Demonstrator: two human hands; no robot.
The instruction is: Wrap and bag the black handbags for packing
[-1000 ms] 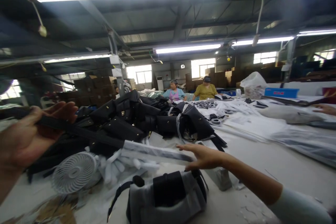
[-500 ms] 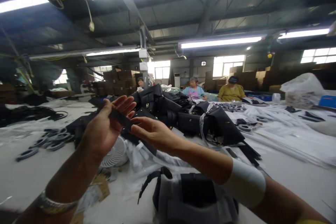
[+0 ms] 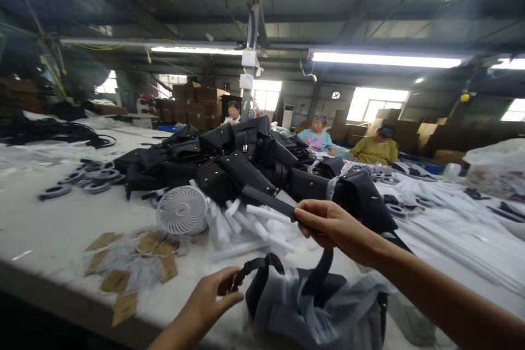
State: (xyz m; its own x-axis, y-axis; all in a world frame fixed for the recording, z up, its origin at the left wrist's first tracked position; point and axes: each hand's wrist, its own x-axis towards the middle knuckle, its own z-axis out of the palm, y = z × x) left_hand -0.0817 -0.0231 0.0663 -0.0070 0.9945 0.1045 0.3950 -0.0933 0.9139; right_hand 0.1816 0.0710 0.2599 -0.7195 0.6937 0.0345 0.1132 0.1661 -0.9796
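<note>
My right hand (image 3: 334, 224) pinches one end of a flat black strap (image 3: 266, 199), which points up and left over the table. Low in the middle, my left hand (image 3: 211, 292) has its fingers closed round the buckle end of a short black buckled strap (image 3: 252, 268). That strap belongs to a black bag (image 3: 258, 290) lying right in front of me, partly covered with thin whitish wrapping (image 3: 332, 317). Behind my hands rises a heap of black bags (image 3: 229, 169) with small gold-coloured studs.
A white fan (image 3: 182, 210) stands left of several white rolls (image 3: 246, 227). Brown tags in clear plastic (image 3: 117, 280) lie near the table edge. Grey rings (image 3: 88, 178) are at the left, white strips (image 3: 463, 246) at the right. Several people (image 3: 375, 147) sit across the table.
My left hand has let go of the flat strap and dropped to the bag's buckled strap. My right hand has carried the flat strap to the right. The view has shifted left and down.
</note>
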